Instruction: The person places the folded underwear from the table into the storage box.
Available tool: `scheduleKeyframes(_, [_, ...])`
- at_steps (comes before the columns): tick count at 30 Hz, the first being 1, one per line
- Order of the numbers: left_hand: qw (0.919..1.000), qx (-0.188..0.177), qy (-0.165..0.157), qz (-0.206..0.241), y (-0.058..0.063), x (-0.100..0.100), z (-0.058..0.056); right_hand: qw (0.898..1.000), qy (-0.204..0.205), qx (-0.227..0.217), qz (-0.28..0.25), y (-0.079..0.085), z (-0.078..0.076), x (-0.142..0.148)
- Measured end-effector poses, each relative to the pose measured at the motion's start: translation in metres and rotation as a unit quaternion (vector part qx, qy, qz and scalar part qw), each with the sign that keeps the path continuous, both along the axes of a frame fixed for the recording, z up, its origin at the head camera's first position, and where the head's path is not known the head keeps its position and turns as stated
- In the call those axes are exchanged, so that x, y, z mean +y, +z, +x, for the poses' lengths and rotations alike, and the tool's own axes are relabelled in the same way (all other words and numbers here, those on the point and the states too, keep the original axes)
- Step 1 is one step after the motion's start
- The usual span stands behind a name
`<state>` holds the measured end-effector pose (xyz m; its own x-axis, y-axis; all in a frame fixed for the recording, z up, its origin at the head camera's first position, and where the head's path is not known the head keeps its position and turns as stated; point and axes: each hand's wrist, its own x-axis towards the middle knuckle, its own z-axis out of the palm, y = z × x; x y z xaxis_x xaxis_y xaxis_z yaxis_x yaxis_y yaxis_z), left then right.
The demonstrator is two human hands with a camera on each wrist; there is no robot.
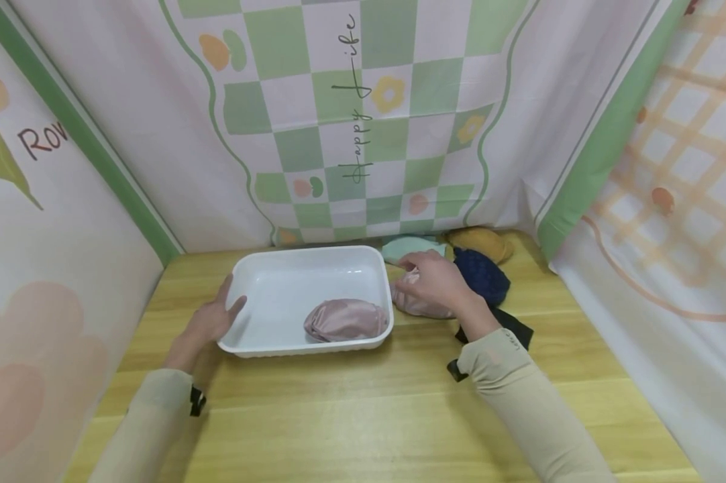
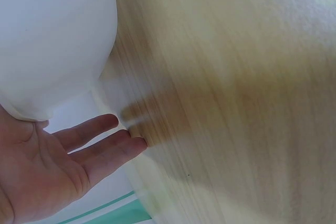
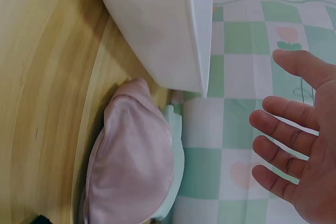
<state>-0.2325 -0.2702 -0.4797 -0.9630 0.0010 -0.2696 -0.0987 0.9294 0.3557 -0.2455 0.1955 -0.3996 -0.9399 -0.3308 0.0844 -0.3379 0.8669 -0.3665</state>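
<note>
Leftmost, your left hand is at the near-left side of the white tray, its thumb over the rim and its other fingers outside, fairly straight and relaxed; it steadies the edge without curling round it. The tray sits flat on the wooden table and contains 1 folded pink satiny piece, lying against the front-right corner, with most of the white floor bare to its left. Just right of the tray, a mint green piece lies at the back by the curtain, and a 2nd pink piece rests in front of it on the table. Your right hand hovers over that 2nd piece, fingers loosely spread and holding nothing, apart from the fabric in the right wrist view. Further right, you have 3 more outside the tray: mustard, navy and black, the black nearest you.
</note>
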Motion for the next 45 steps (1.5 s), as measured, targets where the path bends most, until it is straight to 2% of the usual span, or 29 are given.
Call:
scheduleKeyframes(13, [1.0, 0.005, -0.003, -0.004, 0.0, -0.001, 0.001, 1.0, -0.016, 0.0, 0.006, -0.014, -0.012, 0.024])
scheduleKeyframes(26, [1.0, 0.0, 0.0, 0.001, 0.0, -0.001, 0.001, 0.999, -0.038, -0.018, 0.005, -0.026, -0.015, 0.032])
scheduleKeyframes(34, [1.0, 0.003, -0.002, -0.003, 0.0, -0.001, 0.002, 0.998, -0.045, -0.029, 0.021, -0.034, -0.016, 0.036])
scheduleKeyframes(45, [1.0, 0.004, -0.001, -0.001, 0.001, 0.0, 0.001, 0.996, -0.054, -0.018, 0.068, -0.047, -0.02, 0.043])
